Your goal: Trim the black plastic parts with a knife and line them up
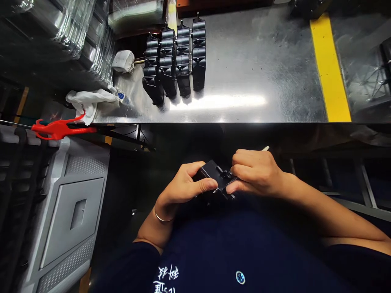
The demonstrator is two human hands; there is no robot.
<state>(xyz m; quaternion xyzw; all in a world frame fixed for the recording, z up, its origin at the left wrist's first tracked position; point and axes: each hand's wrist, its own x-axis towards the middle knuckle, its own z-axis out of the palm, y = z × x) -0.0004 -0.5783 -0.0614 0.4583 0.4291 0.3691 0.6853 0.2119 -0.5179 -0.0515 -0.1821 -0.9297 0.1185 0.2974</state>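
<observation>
spanning the top of the view, the steel table [244, 69] had a yellow strip [331, 73] toward its right end. gray bin [73, 207] sat lower left, below the clear-wrapped stack [76, 36]. four black units [198, 61] stood side by side on the table, left of center. left hand [186, 185] was closed on the part [215, 175], thumb on its flat top face, fingers at its far left edge. right hand [253, 171] was curled shut around the stick [266, 148], pale end poking out behind the knuckles, thumb and fingertips up against the part's right end. part was black, tilted, between both hands, off the table and in front of the dark blue shirt [214, 244]. white rag [91, 99] lay at the table's left corner, red tool [61, 128] just below it. white wrapped lump [123, 61] was left of the units.
</observation>
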